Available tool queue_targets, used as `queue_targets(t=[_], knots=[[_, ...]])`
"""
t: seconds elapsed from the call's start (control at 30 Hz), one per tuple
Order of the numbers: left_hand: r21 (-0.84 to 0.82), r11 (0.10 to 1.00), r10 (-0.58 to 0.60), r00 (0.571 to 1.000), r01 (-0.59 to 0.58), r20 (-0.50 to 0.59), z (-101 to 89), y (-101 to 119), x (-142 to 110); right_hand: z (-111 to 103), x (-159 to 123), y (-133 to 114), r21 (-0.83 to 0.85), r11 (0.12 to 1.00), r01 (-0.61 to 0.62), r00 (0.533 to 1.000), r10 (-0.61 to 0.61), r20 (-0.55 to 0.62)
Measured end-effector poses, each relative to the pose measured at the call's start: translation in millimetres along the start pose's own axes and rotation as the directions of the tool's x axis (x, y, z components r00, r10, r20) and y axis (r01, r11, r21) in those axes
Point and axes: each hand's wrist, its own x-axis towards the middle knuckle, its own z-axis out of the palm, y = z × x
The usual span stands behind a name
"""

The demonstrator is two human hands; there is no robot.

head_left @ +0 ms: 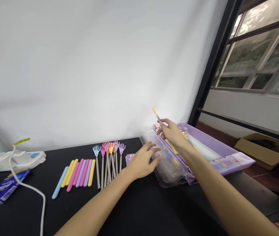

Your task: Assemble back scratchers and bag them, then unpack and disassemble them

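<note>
My right hand [172, 132] pinches a back scratcher with a yellow head [155, 110] and a metal shaft, tilted up over the near left side of a purple display box [203, 134]. Fingers apart, my left hand [143, 162] hovers beside a pile of clear plastic bags [170, 168]; whether it touches them I cannot tell. Left of it lie several metal rods with small hand-shaped heads [111, 149] in blue, pink, yellow and purple. Further left is a row of coloured handles [81, 172]. Small printed cards [129, 158] lie partly behind my left hand.
A white power strip [31, 159] and its cable [32, 186] occupy the left of the black table [134, 209], near a blue packet [5, 188]. A white wall stands behind. Cardboard boxes [255, 152] sit at the far right.
</note>
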Motion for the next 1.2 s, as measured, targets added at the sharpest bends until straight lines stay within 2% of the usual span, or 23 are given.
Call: queue_targets(t=[0.03, 0.1, 0.13, 0.2, 0.27, 0.33, 0.4, 0.47, 0.53, 0.6, 0.67, 0.7, 0.77, 0.8, 0.87, 0.9, 0.93, 0.97, 1.03, 1.1, 1.2], knots=[[-0.055, 0.998, -0.025, 0.996, 0.020, -0.089, -4.8, 1.7, -3.9, 2.2, -4.2, -5.7, 0.211, 0.977, -0.039, 0.999, 0.033, 0.032], [-0.231, 0.968, -0.148, 0.966, 0.098, -0.210, -18.2, 5.1, -14.5, 11.6, -14.8, -15.8, 0.561, 0.816, -0.141, 0.984, 0.055, 0.167], [-0.324, 0.935, -0.218, 0.952, 0.141, -0.216, -26.5, 6.5, -20.7, 18.9, -20.6, -19.7, 0.668, 0.719, -0.193, 0.971, 0.041, 0.237], [-0.414, 0.884, -0.301, 0.942, 0.218, -0.146, -45.6, 8.1, -34.2, 37.3, -31.5, -23.9, 0.779, 0.557, -0.287, 0.944, 0.026, 0.329], [-0.309, 0.913, -0.302, 0.950, 0.267, -0.073, -65.6, 7.6, -47.9, 57.9, -39.4, -23.5, 0.837, 0.414, -0.358, 0.927, 0.047, 0.373], [-0.095, 0.956, -0.286, 0.956, 0.279, -0.067, -83.5, 5.3, -61.1, 76.8, -44.5, -19.8, 0.884, 0.265, -0.384, 0.922, 0.058, 0.383], [0.119, 0.954, -0.268, 0.961, 0.275, -0.075, -96.6, 2.4, -73.2, 92.4, -48.9, -14.3, 0.906, 0.146, -0.398, 0.917, 0.067, 0.392], [0.296, 0.913, -0.276, 0.959, 0.281, -0.061, -102.6, 0.5, -83.1, 105.5, -54.9, -8.8, 0.917, 0.082, -0.391, 0.919, 0.088, 0.384], [0.440, 0.852, -0.289, 0.956, 0.284, -0.058, -101.6, 0.7, -89.3, 117.5, -63.0, -5.5, 0.926, 0.058, -0.373, 0.925, 0.105, 0.366], [0.527, 0.796, -0.310, 0.948, 0.298, -0.067, -96.7, 2.9, -91.4, 127.2, -71.1, -6.1, 0.929, 0.053, -0.366, 0.926, 0.123, 0.358], [0.493, 0.808, -0.335, 0.940, 0.324, -0.068, -94.4, 6.0, -90.6, 130.7, -75.8, -11.5, 0.917, 0.085, -0.391, 0.914, 0.157, 0.375], [0.405, 0.848, -0.353, 0.934, 0.341, -0.046, -96.4, 7.3, -90.1, 128.7, -75.9, -15.6, 0.908, 0.111, -0.403, 0.909, 0.166, 0.383], [0.094, 0.920, -0.388, 0.918, 0.380, 0.085, -108.6, 7.7, -91.1, 116.3, -70.6, -24.5, 0.909, 0.169, -0.382, 0.922, 0.141, 0.361], [-0.087, 0.907, -0.389, 0.900, 0.411, 0.198, -118.6, 6.4, -93.1, 106.5, -65.5, -28.1, 0.918, 0.192, -0.347, 0.937, 0.103, 0.333], [-0.312, 0.794, -0.386, 0.830, 0.521, 0.403, -142.2, 0.1, -100.5, 84.6, -52.4, -31.6, 0.955, 0.210, -0.210, 0.978, 0.047, 0.205], [-0.349, 0.759, -0.397, 0.815, 0.550, 0.422, -153.6, -4.6, -105.1, 75.2, -45.9, -31.3, 0.968, 0.211, -0.135, 0.991, 0.031, 0.131], [-0.345, 0.762, -0.435, 0.828, 0.548, 0.354, -163.3, -10.1, -109.8, 68.4, -40.4, -29.8, 0.971, 0.222, -0.091, 0.996, 0.030, 0.086], [-0.319, 0.788, -0.474, 0.849, 0.527, 0.233, -170.6, -16.1, -114.0, 65.0, -36.6, -27.9, 0.960, 0.261, -0.102, 0.995, 0.032, 0.097], [-0.259, 0.833, -0.507, 0.862, 0.489, -0.002, -177.0, -27.8, -119.6, 68.7, -35.8, -23.9, 0.900, 0.388, -0.197, 0.978, 0.016, 0.208], [-0.184, 0.854, -0.515, 0.840, 0.486, -0.173, -175.3, -36.8, -121.6, 82.7, -43.7, -21.0, 0.814, 0.536, -0.223, 0.957, -0.039, 0.288], [0.020, 0.841, -0.504, 0.797, 0.540, -0.333, -168.2, -42.8, -121.2, 106.4, -62.9, -13.8, 0.728, 0.679, -0.097, 0.942, -0.173, 0.287]])
